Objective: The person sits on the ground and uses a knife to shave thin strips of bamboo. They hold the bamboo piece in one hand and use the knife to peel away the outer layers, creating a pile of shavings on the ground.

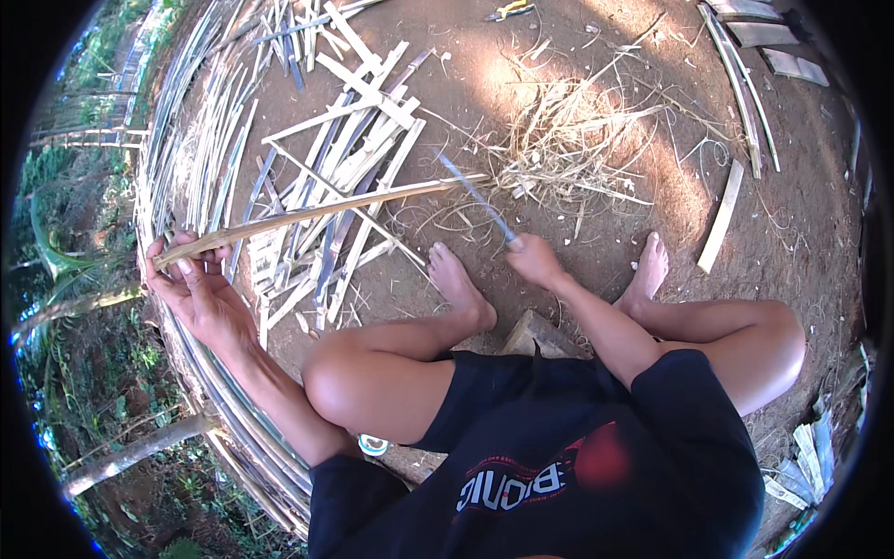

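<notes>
My left hand, out at the left, is closed around the near end of a long split bamboo strip. The strip slants up to the right, toward a heap of shavings. In front of me my right hand grips a knife by its handle, which the fingers mostly hide. Its long narrow blade points up and to the left and crosses the strip near the far end; whether the two touch I cannot tell.
A pile of split bamboo pieces lies left of my feet, with long strips beyond it. Curly shavings are heaped ahead. Yellow-handled pliers lie far off. One flat slat rests right of my foot. A wooden block sits between my legs.
</notes>
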A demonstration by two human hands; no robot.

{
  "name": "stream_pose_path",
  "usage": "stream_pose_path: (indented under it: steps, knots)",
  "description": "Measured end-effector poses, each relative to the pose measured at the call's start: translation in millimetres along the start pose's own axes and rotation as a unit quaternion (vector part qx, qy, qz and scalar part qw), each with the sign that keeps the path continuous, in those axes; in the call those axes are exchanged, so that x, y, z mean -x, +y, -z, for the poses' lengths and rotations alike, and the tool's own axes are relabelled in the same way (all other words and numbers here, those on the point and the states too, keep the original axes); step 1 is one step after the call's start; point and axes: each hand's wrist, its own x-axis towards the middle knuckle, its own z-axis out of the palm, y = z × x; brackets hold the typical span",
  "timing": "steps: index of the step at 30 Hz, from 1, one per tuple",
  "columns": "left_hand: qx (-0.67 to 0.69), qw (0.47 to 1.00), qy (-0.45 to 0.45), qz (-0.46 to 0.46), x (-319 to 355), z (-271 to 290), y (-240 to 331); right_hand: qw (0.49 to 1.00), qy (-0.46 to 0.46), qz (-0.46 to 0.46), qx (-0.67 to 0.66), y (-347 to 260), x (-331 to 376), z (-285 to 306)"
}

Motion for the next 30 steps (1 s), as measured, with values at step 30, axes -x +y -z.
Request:
stream_pose_path:
  steps: [30]
  knots:
    - [-0.133, 0.984, 0.12, -0.015, 4.3, 18.9, -14.6, 0.996, -0.02, 0.086, -0.022, -92.1, 13.4, -4.3]
